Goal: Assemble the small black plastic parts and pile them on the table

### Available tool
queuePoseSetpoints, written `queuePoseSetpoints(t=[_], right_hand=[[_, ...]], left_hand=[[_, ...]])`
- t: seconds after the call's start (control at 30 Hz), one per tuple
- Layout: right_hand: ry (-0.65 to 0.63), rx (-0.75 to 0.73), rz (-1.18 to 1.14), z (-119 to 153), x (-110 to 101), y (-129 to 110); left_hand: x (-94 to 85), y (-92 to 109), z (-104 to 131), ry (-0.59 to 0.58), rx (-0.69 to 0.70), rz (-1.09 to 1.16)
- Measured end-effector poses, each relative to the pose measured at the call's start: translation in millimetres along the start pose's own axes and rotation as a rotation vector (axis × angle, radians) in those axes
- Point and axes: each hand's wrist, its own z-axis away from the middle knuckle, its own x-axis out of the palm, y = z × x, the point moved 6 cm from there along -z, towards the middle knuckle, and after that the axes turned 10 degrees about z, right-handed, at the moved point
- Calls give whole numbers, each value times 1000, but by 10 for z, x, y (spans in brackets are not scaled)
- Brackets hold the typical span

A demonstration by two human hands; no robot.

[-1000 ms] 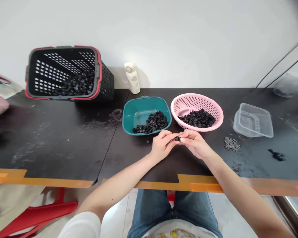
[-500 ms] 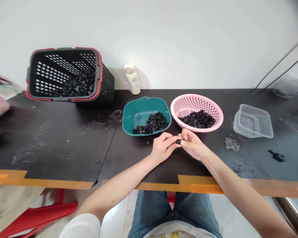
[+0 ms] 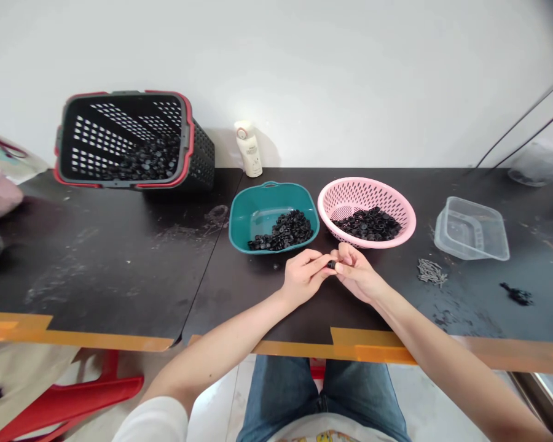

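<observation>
My left hand (image 3: pixel 305 274) and my right hand (image 3: pixel 356 272) meet over the table, both closed on one small round black part (image 3: pixel 332 264). Fingertips cover most of it, so its exact kind does not show. Just beyond my left hand sits a teal basin (image 3: pixel 245 209) with a heap of small black disc-like pieces (image 3: pixel 288 230) inside. Behind my right hand is a pink perforated basket (image 3: pixel 394 195), holding a pile of black ring-like pieces (image 3: pixel 368 224).
A black basket with red trim (image 3: pixel 191 144) stands at the back left, beside a white bottle (image 3: pixel 249 150). To the right are a clear plastic tub (image 3: pixel 472 230), a small pile of grey pins (image 3: pixel 431 272) and a black clump (image 3: pixel 517 294). Orange tape (image 3: pixel 368 347) lines the table's front edge.
The whole view has shifted slightly. Both hands stay together on the small black part, with hardly any visible change in their grip.
</observation>
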Motion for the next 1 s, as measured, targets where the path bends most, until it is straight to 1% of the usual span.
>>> queuePoseSetpoints(t=[0.17,0.3,0.43,0.57,0.7,0.83,0.9,1.0], right_hand=[[-22,23,-51,-13,7,23],[-56,59,-116,-35,23,31],[-45,33,-99,-63,-4,16],[-44,39,-122,-75,-22,43],[-13,46,-123,-80,-62,62],[61,54,-24,-92,-126,82],[116,26,78,-98,-159,80],[178,-47,346,-89,-168,58]], left_hand=[[16,-24,-20,-33,-30,20],[6,-8,-45,-37,-20,0],[1,7,-51,-27,-29,-41],[-7,7,-49,0,-33,-57],[11,-23,-71,-37,-33,-72],[42,11,-128,-98,-46,-105],[40,43,-139,-151,-117,-154],[-24,72,-61,-296,-271,-280]])
